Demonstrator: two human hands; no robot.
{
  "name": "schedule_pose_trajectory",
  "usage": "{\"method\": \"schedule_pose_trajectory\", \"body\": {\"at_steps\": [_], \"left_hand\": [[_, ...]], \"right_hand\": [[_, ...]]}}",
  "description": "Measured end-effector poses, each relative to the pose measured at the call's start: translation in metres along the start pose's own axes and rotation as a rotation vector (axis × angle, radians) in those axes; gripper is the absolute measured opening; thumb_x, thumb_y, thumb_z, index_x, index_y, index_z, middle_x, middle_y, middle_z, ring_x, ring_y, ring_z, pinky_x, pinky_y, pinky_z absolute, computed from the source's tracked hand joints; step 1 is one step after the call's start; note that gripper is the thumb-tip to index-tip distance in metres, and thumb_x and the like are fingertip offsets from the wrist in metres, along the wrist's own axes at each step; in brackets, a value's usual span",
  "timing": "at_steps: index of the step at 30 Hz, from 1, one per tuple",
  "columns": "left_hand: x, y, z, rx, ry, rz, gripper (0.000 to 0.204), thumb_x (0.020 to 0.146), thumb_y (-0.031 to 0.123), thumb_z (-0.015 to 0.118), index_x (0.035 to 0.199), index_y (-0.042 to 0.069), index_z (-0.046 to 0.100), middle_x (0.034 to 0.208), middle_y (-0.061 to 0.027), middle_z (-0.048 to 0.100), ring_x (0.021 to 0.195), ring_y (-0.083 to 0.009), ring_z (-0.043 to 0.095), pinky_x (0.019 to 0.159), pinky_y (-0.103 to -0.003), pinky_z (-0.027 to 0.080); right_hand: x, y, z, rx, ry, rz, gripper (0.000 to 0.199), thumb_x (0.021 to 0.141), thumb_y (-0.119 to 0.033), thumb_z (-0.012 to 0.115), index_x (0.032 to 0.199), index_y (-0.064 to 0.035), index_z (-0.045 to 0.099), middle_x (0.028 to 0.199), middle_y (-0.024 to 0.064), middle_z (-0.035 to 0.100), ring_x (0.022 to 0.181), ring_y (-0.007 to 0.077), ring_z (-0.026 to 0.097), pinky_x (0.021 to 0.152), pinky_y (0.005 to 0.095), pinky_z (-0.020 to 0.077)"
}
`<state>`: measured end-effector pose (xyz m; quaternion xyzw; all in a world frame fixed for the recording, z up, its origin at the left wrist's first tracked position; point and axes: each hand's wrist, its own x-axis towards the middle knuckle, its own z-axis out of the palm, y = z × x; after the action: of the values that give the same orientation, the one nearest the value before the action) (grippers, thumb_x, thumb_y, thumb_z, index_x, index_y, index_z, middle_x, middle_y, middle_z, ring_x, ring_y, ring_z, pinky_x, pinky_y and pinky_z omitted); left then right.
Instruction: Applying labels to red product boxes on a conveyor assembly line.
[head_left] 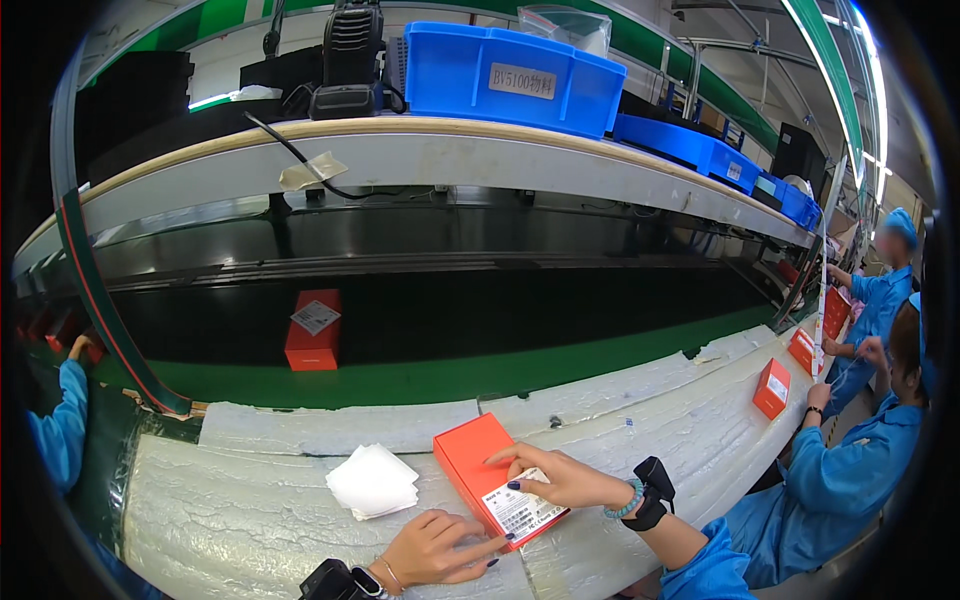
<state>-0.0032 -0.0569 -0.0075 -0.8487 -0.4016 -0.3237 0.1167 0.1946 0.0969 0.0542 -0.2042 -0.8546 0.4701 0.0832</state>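
A red box lies on the padded bench in front of me, with a white printed label over its near end. My left hand is open at the box's near left side, its index fingertip touching the label's near edge. From the right, my right hand reaches over the box. Its fingers are apart, one stretched across the red lid and another with a dark nail resting on the label. Left of the box sits a loose stack of white paper sheets.
A green conveyor belt runs beyond the bench, carrying a labelled red carton. Above it, a shelf holds a blue bin. More red boxes stand at the right, by co-workers in blue. Another co-worker's arm reaches in at left.
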Motion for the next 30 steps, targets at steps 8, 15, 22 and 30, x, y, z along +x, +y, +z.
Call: {"method": "schedule_pose_trajectory", "body": {"at_steps": [8,15,22,30], "left_hand": [[0.0006,0.0004,-0.0015,-0.022,-0.013,-0.02,0.037,0.077,0.029,0.07,0.114,0.023,0.068,0.093,0.0049,0.06,0.08,-0.0099,0.057,0.073,-0.025,0.045],[0.0015,0.0001,-0.0007,-0.057,-0.02,-0.037,0.036,0.077,0.028,0.07,0.113,0.022,0.069,0.093,0.0045,0.06,0.082,-0.0099,0.058,0.073,-0.026,0.045],[0.0032,0.0007,-0.0009,-0.096,0.016,-0.053,0.035,0.076,0.026,0.07,0.11,0.022,0.069,0.092,0.0034,0.06,0.081,-0.011,0.059,0.073,-0.026,0.045],[0.0048,0.0025,-0.0013,-0.124,0.041,-0.057,0.034,0.075,0.025,0.07,0.109,0.021,0.07,0.091,0.0029,0.059,0.081,-0.0114,0.059,0.073,-0.026,0.045]], "right_hand": [[0.0004,-0.0025,0.0007,0.005,0.003,-0.016,0.044,0.089,-0.002,0.053,0.132,-0.0069,0.047,0.097,0.0106,0.062,0.1,0.0217,0.059,0.097,0.0382,0.0421],[0.0006,-0.0005,0.0012,0.007,0.019,-0.036,0.042,0.09,-0.003,0.053,0.132,-0.0071,0.048,0.095,0.0099,0.061,0.098,0.0209,0.059,0.095,0.0365,0.0428],[0.0007,-0.0023,0.0016,-0.018,0.001,-0.002,0.042,0.09,-0.003,0.053,0.132,-0.0072,0.048,0.096,0.0098,0.061,0.096,0.0207,0.059,0.092,0.0357,0.0439],[-0.0009,-0.0068,0.0015,-0.031,0.008,-0.014,0.04,0.09,-0.002,0.051,0.13,-0.0062,0.049,0.099,0.0117,0.062,0.095,0.0215,0.06,0.09,0.0355,0.0446]]}}
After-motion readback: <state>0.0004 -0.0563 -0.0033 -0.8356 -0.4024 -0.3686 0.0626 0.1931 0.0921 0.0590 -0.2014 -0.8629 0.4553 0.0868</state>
